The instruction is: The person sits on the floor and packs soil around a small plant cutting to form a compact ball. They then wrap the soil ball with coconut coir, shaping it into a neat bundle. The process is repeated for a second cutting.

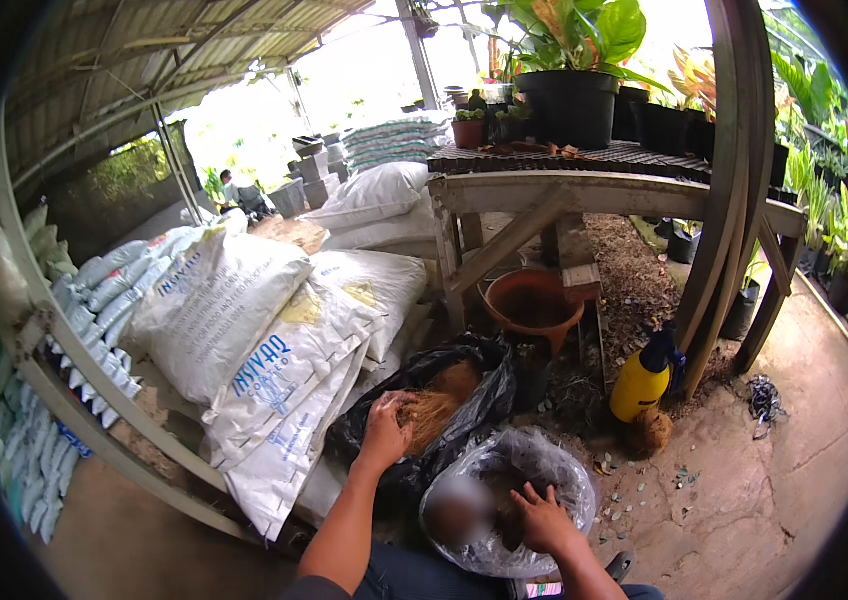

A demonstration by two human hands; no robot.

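Note:
My left hand (388, 427) is at a black plastic bag (495, 375), its fingers against loose brown coconut fibre (435, 409); whether they grip any cannot be told. To its right, my right hand (544, 517) reaches with spread fingers into a basin or tub lined with clear plastic (577, 480). Dark, soil-like material (502, 487) lies inside, just left of those fingers. A rounded brown thing (457, 510) at the left of the lined container is blurred. The fingers of my right hand seem to touch the dark material.
White woven sacks (221, 315) are piled at the left behind a wooden rail (131, 427). Ahead stands a wooden bench (619, 184) with potted plants, a terracotta-coloured pot (532, 300) beneath. A yellow spray bottle (638, 386) and a coconut husk (649, 433) are at the right. A person (240, 191) sits far back.

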